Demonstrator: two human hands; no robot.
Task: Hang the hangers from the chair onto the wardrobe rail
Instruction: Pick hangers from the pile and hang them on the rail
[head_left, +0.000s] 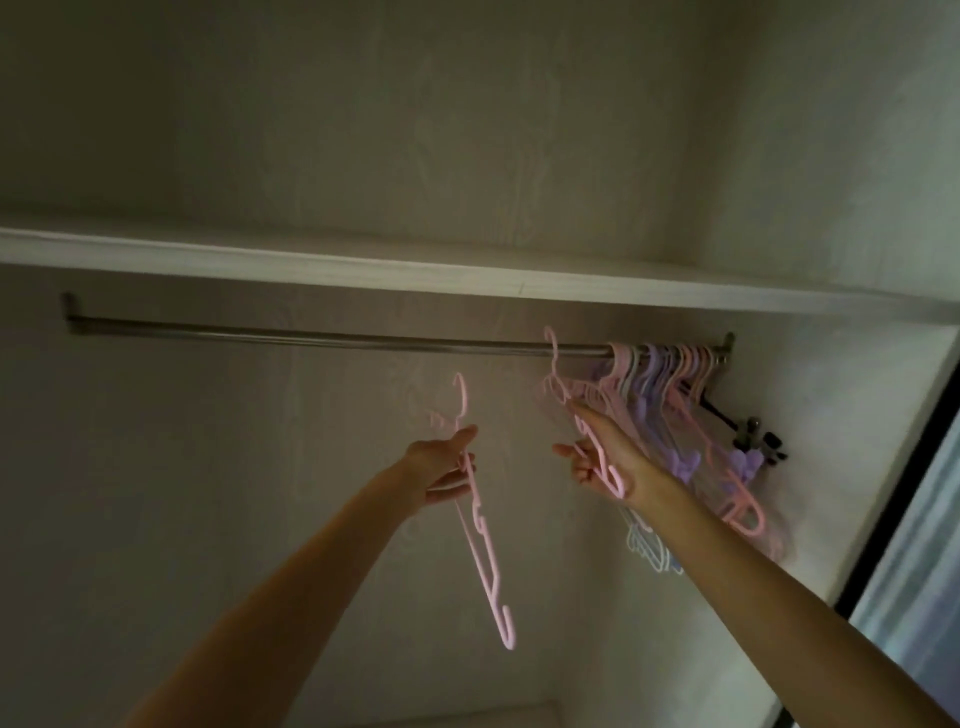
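A metal wardrobe rail (322, 335) runs under a white shelf. Several pink and purple hangers (670, 379) hang bunched at the rail's right end. My left hand (447, 462) grips a pink hanger (483, 551) below the rail; its hook points up and stays clear of the rail. My right hand (602, 452) holds another pink hanger (558, 384) whose hook is at the rail, just left of the bunch. Whether that hook rests on the rail I cannot tell. The chair is out of view.
The white shelf (415, 270) sits close above the rail. The wardrobe's right side wall (852, 441) stands beside the bunched hangers, with a dark door frame (893, 509) further right. The rail's left and middle stretch carries no hangers.
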